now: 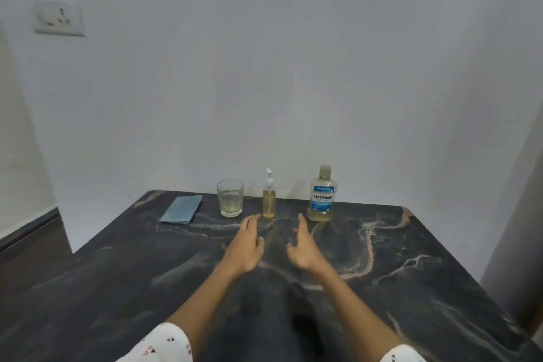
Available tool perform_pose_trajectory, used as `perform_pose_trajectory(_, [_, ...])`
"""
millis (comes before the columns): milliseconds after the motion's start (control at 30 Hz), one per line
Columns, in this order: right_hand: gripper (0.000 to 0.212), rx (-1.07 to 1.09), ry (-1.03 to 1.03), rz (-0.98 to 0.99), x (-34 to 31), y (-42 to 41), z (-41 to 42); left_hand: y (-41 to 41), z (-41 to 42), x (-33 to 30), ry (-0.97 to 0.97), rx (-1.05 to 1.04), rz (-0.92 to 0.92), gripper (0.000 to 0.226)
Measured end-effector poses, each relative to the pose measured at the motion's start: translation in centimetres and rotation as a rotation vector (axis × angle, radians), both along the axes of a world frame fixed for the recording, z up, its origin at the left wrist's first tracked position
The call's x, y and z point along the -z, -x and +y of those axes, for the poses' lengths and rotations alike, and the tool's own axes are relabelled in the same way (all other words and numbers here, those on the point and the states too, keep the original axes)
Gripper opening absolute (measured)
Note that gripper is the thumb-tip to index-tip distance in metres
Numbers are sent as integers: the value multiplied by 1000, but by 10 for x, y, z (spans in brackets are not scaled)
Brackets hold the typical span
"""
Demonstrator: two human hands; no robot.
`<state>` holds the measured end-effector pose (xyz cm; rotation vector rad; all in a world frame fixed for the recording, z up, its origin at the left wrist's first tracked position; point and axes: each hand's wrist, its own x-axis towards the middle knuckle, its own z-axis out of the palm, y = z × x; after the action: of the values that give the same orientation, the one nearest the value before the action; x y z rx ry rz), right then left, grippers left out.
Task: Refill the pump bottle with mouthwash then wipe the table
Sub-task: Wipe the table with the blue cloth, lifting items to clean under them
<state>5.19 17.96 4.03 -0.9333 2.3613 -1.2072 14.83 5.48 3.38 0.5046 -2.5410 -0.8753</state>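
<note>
I see the pump bottle [269, 203] upright at the table's [411, 288] far edge, between glass [230, 198] and mouthwash bottle [321, 195]; blue cloth [181, 209] far left. My left hand [245, 245] and right hand [304, 247] hover just before it, fingers spread, holding nothing.

Bare hands [276, 247] near pump bottle [269, 203]

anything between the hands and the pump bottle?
Nothing visible. The left hand and right hand hover open over bare table, just short of the pump bottle. The glass and mouthwash bottle flank it.
</note>
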Motion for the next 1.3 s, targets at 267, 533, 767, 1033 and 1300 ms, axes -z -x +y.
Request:
perform_pose_trajectory(267, [81, -126, -78, 36, -20, -80, -50, -82, -61, -20, -82, -160, 77, 58])
perform_pose_trajectory(533, [68, -230, -71, -27, -13, -102, -132, -109, -136, -3, -240, -326, 159, 57])
perform_pose_trajectory(767, [62, -265, -111, -10, 5, -75, -216, -86, -203, 25, -334, -439, 165, 58])
perform_pose_trajectory(1033, [53, -253, -129, 33, 30, -32, -291, -26, -256, 45, -318, -469, 118, 60])
perform_pose_trajectory(1300, [53, -229, -236, 230, 62, -15, -327, -1, -276, 61, -219, -427, 32, 49])
